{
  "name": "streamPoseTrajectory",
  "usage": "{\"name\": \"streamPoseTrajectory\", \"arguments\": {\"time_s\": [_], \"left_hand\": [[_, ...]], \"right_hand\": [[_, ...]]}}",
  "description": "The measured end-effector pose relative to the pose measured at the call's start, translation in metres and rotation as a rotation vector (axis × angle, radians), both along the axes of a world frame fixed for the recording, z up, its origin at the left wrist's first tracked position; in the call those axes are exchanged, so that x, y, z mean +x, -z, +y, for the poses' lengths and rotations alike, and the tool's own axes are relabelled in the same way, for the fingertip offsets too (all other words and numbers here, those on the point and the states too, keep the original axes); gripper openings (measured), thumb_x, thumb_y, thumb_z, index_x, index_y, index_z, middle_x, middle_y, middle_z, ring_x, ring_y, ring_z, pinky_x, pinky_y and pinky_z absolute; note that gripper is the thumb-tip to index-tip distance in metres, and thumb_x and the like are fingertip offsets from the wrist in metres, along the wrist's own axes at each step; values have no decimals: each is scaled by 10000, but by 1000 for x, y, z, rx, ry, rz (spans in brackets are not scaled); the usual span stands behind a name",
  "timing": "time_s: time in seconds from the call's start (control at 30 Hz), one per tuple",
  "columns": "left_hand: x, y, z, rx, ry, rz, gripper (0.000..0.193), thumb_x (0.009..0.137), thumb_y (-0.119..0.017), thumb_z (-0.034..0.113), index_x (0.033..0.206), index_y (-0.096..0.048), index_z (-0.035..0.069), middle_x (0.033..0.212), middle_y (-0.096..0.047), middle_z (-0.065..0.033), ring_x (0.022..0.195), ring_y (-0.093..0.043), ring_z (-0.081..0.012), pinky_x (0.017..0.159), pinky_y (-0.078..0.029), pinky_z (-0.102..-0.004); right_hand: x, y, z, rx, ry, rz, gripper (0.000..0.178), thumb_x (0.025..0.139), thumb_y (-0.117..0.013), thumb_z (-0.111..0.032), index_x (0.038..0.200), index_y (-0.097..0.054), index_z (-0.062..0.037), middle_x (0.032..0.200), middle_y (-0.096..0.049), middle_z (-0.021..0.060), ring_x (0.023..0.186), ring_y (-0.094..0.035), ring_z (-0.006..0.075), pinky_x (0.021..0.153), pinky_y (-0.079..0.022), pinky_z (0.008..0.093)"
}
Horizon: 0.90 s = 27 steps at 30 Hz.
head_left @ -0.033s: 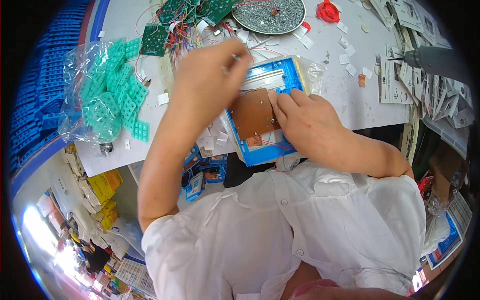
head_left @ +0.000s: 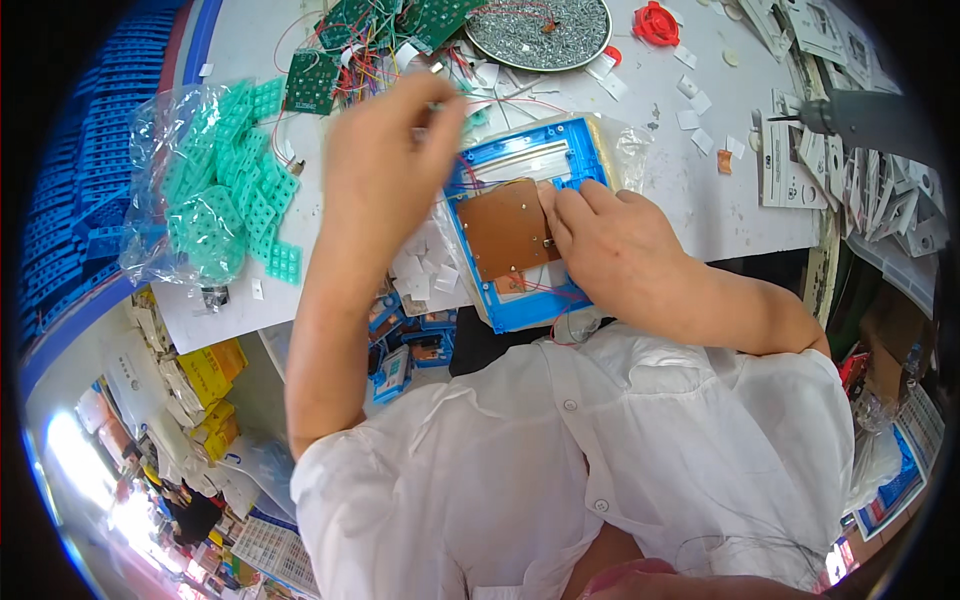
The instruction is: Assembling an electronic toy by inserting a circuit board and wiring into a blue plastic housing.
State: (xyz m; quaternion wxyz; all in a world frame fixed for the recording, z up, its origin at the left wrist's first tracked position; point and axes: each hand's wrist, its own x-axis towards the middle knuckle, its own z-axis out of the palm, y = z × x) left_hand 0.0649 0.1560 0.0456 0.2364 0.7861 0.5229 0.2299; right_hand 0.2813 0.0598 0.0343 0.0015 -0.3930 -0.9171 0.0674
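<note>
Smooth, glossy blue plastic casing [head_left: 582, 150], matt brown circuit board [head_left: 498, 235], crinkly see-through plastic bag [head_left: 148, 225], teal keypads [head_left: 232, 140], rubbery to my eye, rough glittering heap of small metal pieces [head_left: 535, 38], shiny red plastic ring [head_left: 656, 12], white cloth shirt [head_left: 450, 490], scuffed worktop [head_left: 725, 215].

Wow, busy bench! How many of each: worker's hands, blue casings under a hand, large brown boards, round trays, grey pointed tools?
Left hand and right hand: 2
Blue casing under the right hand: 1
Large brown board: 1
Round tray: 1
Grey pointed tool: 1
Total: 6
</note>
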Motion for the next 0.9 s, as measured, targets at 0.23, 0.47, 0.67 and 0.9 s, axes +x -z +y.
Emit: {"name": "streamPoseTrajectory", "arguments": {"time_s": [0.23,0.47,0.67,0.9], "left_hand": [[-19,29,-24,-38,-174,-97,232,893,-756,241,868,-752,11,820,-702,-136,765,-675,-292,709,-516,-390],[-7,36,-40,140,-77,-229,132,812,-800,152,919,-743,99,945,-677,-39,964,-631,-227,860,-395,-397],[-1,38,-52,101,-84,-337,149,791,-816,123,896,-712,100,893,-680,-9,869,-635,-206,872,-362,-383],[-6,39,-52,86,3,-352,150,792,-816,111,881,-695,104,886,-685,-2,752,-607,-180,841,-348,-377]], "right_hand": [[6,-2,9,-70,21,90,534,765,-697,-97,1268,-615,66,957,-609,79,879,-625,226,668,-540,337],[8,-5,35,-135,227,667,413,835,-694,-81,1247,-677,-58,900,-635,105,786,-644,291,645,-523,386],[-1,-3,37,-403,190,854,465,904,-653,-23,1368,-632,-39,893,-653,107,746,-635,224,674,-507,323],[-4,-3,42,-393,138,777,553,891,-641,1,1436,-581,-69,884,-672,102,734,-642,215,686,-518,311]]}}
